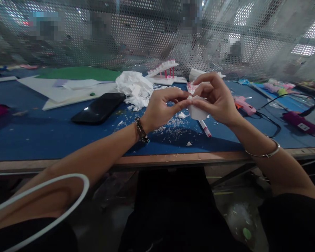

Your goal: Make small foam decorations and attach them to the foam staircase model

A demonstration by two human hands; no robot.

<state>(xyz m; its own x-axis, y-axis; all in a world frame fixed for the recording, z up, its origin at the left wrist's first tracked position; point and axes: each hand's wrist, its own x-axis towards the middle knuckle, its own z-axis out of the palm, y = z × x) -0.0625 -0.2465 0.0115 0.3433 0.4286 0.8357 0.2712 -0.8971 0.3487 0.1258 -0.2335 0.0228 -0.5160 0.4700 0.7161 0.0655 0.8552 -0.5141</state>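
Between both sets of fingertips is a small white piece of paper or thin foam [198, 112], held up over the blue table. My left hand [164, 105] pinches its left upper edge with thumb and index finger. From the other side my right hand [216, 101] pinches the same piece, its fingers curled above it. Below the hands lies a white pen-like stick with pink-red markings [205, 129], amid white crumbs and scraps [170, 129]. A crumpled heap of white paper-like material [134, 87] rests left of the hands.
A black phone [99, 108] lies to the left, near white sheets [55, 91] and a green sheet [78, 73]. Behind stands a small white stepped model [164, 68] on red posts. To the right are a pink glue gun [245, 106], its black cable and a purple object [303, 122].
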